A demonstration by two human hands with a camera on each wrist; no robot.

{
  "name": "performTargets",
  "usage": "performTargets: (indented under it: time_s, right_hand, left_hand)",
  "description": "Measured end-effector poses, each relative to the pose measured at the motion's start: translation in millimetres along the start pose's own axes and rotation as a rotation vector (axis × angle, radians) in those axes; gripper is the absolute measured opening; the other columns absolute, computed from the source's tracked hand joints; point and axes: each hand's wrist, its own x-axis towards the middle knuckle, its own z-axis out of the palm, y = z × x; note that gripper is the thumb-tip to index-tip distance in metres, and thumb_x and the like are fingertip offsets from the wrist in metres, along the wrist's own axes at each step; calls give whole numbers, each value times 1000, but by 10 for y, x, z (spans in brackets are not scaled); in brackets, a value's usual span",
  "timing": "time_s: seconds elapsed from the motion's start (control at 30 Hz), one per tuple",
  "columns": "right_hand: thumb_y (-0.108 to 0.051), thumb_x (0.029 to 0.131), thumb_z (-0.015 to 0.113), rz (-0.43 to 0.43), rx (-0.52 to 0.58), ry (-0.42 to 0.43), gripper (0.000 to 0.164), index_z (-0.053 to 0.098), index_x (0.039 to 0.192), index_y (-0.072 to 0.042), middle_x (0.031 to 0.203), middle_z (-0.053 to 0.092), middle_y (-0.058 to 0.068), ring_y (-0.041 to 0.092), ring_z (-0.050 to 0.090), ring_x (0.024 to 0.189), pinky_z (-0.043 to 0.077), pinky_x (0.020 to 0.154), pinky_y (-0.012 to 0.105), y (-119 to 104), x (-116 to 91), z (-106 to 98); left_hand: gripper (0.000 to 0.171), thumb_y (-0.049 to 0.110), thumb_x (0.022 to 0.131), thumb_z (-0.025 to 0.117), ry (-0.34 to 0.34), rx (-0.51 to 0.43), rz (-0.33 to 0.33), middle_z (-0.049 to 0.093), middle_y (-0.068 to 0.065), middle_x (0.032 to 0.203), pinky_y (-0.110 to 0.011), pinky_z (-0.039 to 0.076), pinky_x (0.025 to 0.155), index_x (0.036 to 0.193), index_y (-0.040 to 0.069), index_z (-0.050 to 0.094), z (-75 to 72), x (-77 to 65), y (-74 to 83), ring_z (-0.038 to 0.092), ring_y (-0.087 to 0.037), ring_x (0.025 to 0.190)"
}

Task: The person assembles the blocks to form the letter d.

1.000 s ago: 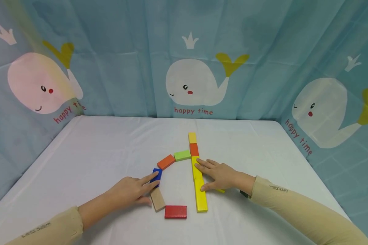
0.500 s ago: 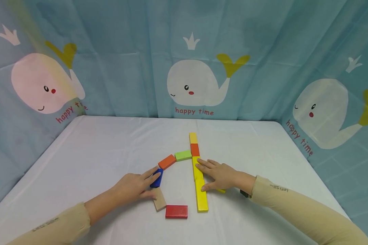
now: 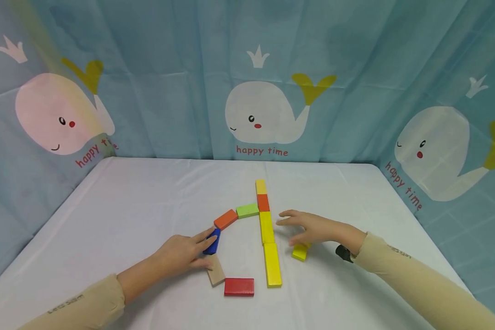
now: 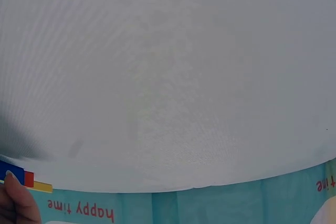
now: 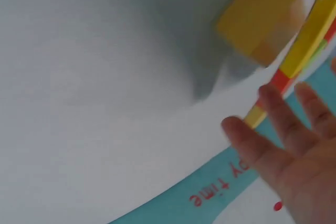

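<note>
My left hand [image 3: 181,252] lies over a blue block [image 3: 214,243], its extended fingers touching the block's top. The thumb is at a plain wooden block [image 3: 216,271] just below. In the left wrist view, fingers [image 4: 21,198] show against the blue block at the lower left corner. My right hand [image 3: 315,227] hovers with spread fingers right of a column of two long yellow blocks [image 3: 266,228], a red-orange block [image 3: 263,202] and a small yellow block [image 3: 261,186]. Partly beneath that hand are yellow blocks [image 3: 300,252]; it holds nothing.
An orange block [image 3: 225,219] and a green block [image 3: 247,211] curve from the blue block toward the column. A red block [image 3: 239,287] lies at the front. White cloth [image 3: 148,192] covers the table, and a blue whale-print curtain [image 3: 169,114] surrounds its back and sides.
My right hand has lifted off the long yellow blocks and moved right, uncovering the loose yellow blocks. The left hand has shifted slightly right, and the blue block's angle has changed a little.
</note>
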Motion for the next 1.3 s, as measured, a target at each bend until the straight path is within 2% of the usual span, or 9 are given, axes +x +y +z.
performTargets:
  time_s: [0.1,0.27,0.5,0.67,0.83,0.97,1.1,1.3]
  right_hand:
    - [-27,85,76,-47,7,-42,53,60,134,-15,150,36,11,34,34,135,32,106,53,94,-110,-11]
    - [-31,81,79,-88,-17,-97,50,65,129,-23,154,33,8,33,28,138,29,107,54,176,-230,46]
    - [-21,82,79,-85,-92,-40,35,70,115,-29,150,40,3,29,34,135,33,107,50,177,-253,139]
    - [-25,83,78,-134,-77,28,30,69,112,-25,140,49,2,26,42,128,38,104,46,137,-267,168]
    - [-24,85,76,-225,31,88,31,67,112,-15,114,60,-6,14,54,105,45,95,37,-11,-272,195]
    - [-23,84,77,-242,99,98,31,66,111,-12,107,62,-9,8,55,97,47,90,32,-188,-264,269]
    - [-21,81,80,-275,62,121,33,67,108,-10,105,62,-6,9,55,96,47,87,29,-370,-239,405]
    - [-27,79,83,-243,-75,135,31,69,103,-14,101,59,-11,8,49,96,44,87,25,-658,-182,614]
  left_hand:
    - [73,61,90,52,7,2,2,53,-16,139,-22,43,52,133,3,58,0,-1,9,46,-9,51]
    - [73,60,89,54,29,9,10,55,-16,138,-23,45,52,131,1,60,0,-5,11,50,-10,51]
    - [74,61,89,54,3,4,-6,54,-15,139,-24,44,52,132,2,59,-6,5,27,46,-10,50]
    - [75,62,88,53,-10,2,-13,53,-15,139,-24,45,53,133,2,59,-8,10,31,46,-11,51]
    - [75,63,88,54,-12,15,-12,54,-14,139,-23,43,52,132,3,59,-26,11,26,43,-10,49]
    - [75,62,88,55,-3,28,2,55,-15,137,-24,44,52,131,2,60,-18,13,15,44,-10,48]
    - [75,62,88,55,12,35,17,56,-16,136,-24,44,52,131,1,60,-1,16,9,46,-10,48]
    - [73,61,88,57,32,47,19,57,-15,135,-24,43,51,130,1,61,13,15,5,44,-11,46]
